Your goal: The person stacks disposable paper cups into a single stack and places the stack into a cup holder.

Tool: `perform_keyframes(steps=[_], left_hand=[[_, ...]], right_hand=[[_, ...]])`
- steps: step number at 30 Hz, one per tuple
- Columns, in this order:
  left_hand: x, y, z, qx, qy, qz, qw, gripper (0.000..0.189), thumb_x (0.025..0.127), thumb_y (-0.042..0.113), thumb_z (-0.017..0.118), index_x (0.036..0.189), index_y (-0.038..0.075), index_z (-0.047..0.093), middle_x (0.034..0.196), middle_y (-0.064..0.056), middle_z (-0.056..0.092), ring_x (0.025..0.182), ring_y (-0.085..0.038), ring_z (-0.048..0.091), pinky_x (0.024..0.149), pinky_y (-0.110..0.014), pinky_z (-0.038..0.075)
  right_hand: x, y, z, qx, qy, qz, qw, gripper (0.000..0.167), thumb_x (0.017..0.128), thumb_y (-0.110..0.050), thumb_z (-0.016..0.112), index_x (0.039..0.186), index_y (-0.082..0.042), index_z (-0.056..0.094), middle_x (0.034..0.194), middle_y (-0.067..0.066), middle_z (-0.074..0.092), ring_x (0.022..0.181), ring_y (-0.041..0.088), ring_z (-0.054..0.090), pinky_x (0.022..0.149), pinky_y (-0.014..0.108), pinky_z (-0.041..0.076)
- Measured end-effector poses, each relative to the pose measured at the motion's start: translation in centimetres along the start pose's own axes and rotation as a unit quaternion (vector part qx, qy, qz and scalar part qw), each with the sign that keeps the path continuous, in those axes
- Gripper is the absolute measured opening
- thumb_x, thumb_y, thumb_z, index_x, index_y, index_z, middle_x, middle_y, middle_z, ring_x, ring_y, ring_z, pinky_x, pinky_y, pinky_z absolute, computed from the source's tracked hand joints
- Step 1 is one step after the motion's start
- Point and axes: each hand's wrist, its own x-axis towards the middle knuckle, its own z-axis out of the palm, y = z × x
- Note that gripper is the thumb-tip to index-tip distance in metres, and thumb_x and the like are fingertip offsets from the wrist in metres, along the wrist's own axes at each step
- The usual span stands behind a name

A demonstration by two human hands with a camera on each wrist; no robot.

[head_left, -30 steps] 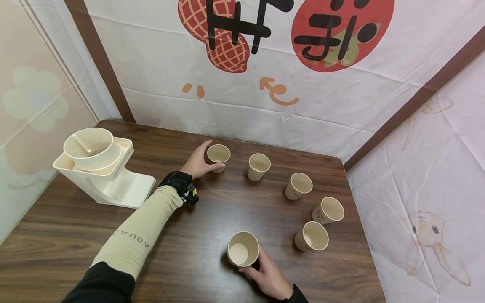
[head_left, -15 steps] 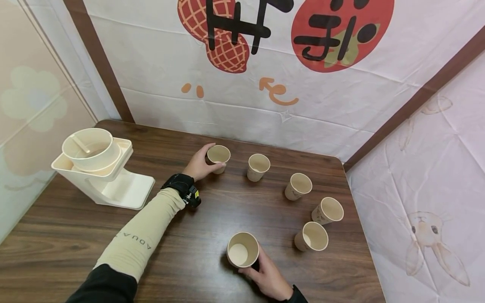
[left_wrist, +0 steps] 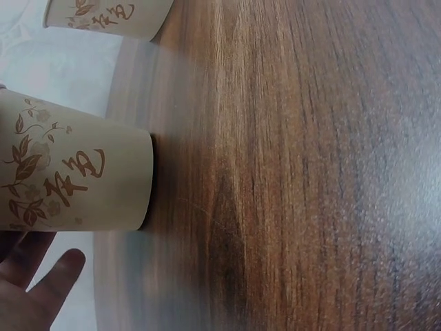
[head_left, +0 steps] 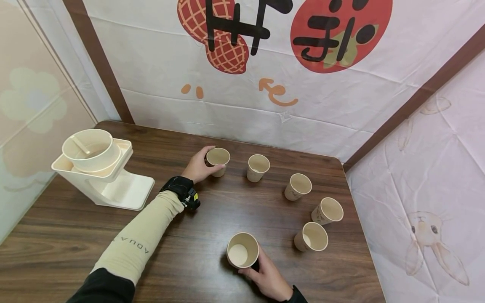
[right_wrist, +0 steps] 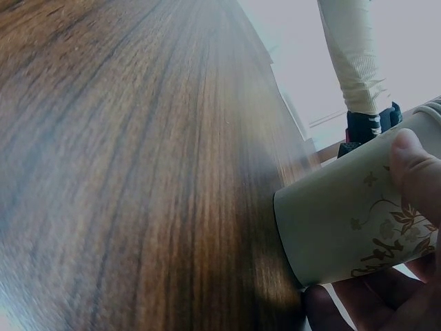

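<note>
At the far middle of the table, my left hand (head_left: 198, 166) holds a beige paper cup (head_left: 218, 157) between thumb and fingers. The left wrist view shows that cup (left_wrist: 83, 165) standing on the wood, with brown leaves and writing printed on its side. My right hand (head_left: 269, 275) grips another paper cup (head_left: 242, 250) near the front edge, thumb on one side and fingers on the other. Its inside looks bare down to the pale bottom. The right wrist view has this printed cup (right_wrist: 344, 207) with its base at the tabletop.
More paper cups stand in a curve on the right: one beside the left hand's cup (head_left: 258, 168), others further right, such as the nearest (head_left: 311, 237). A white stand (head_left: 125, 189) at left bears a round tub (head_left: 91, 153) with a stick-like handle inside. Printed cloth (head_left: 227, 109) hangs behind.
My left fingers have come in around the far cup, and hand and cup have shifted slightly toward me. The right hand and its cup stay put.
</note>
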Motion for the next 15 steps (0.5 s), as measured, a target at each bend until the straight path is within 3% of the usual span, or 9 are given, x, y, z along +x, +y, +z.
perform_keyframes(steps=[15], left_hand=[[-0.32,-0.24,-0.1,-0.004,0.006,0.0,1.0,0.084,0.088,0.031,0.081,0.153,0.001,0.038,0.146,-0.023,0.049,0.125,-0.037,0.054,0.102,-0.05,0.048]], right_hand=[[0.04,0.12,-0.05,-0.001,-0.002,-0.008,1.0,0.075,0.093,-0.023,0.076,0.156,-0.018,0.034,0.152,0.007,0.047,0.138,0.024,0.044,0.114,0.023,0.032]])
